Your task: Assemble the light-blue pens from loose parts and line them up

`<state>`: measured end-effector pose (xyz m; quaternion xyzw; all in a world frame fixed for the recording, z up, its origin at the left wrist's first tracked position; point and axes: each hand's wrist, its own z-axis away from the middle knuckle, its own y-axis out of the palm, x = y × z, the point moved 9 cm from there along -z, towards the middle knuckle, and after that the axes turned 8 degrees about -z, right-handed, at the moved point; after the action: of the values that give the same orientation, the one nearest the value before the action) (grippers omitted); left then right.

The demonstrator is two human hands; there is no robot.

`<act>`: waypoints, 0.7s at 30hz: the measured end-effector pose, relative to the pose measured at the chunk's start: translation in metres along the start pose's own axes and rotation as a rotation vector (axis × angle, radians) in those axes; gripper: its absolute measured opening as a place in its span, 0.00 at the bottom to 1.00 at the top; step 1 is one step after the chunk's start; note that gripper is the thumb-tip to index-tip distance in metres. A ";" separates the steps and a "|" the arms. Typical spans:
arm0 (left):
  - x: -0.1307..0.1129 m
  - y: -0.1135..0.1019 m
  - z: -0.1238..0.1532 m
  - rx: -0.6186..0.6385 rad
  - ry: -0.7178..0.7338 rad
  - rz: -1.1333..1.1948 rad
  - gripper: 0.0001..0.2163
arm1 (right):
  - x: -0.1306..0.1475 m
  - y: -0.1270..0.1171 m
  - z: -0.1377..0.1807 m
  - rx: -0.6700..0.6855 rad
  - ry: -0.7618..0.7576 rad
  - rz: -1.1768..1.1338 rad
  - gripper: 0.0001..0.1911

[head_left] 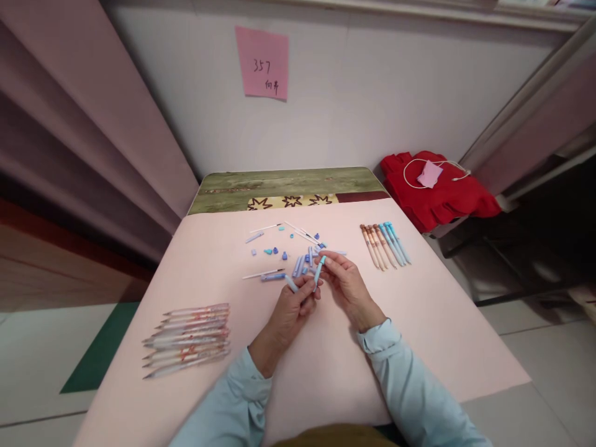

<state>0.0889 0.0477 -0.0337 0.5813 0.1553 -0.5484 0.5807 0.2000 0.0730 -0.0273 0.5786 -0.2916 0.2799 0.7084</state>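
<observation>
Over the middle of the pink table cover [419, 323] the two hands meet. The right hand [347, 282] has its fingertips closed in a pinch on the upper end of a turquoise pen piece [319, 270], which is held off the table, slanting down towards the other thumb. The left hand [288, 307] is curled shut round a lilac barrel [291, 284], one end poking out past the knuckles.

Both pieces look like thin, hard plastic. I would judge them very light, stiff and smooth enough to slip or roll. They look best held at the ends with the fingertips rather than squeezed mid-shaft.

Just beyond the hands lie scattered pen parts [298, 264]: thin refills, short barrels and tiny caps, close enough for a wrist to knock them. A row of finished pens [189, 338] lies well off to the left, and a row of brown and blue pens [384, 245] to the right. Neither row is in the way. Past the table edge a red cloth [447, 198] carries a white cable, and a pink note [262, 62] hangs on the wall.
</observation>
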 end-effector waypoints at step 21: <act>-0.006 0.000 0.001 -0.023 0.040 0.144 0.14 | -0.007 0.018 0.013 0.166 0.035 0.109 0.11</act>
<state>0.0869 0.0498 -0.0286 0.5953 0.1310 -0.4915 0.6220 0.1807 0.0631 -0.0184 0.6136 -0.2861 0.3511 0.6468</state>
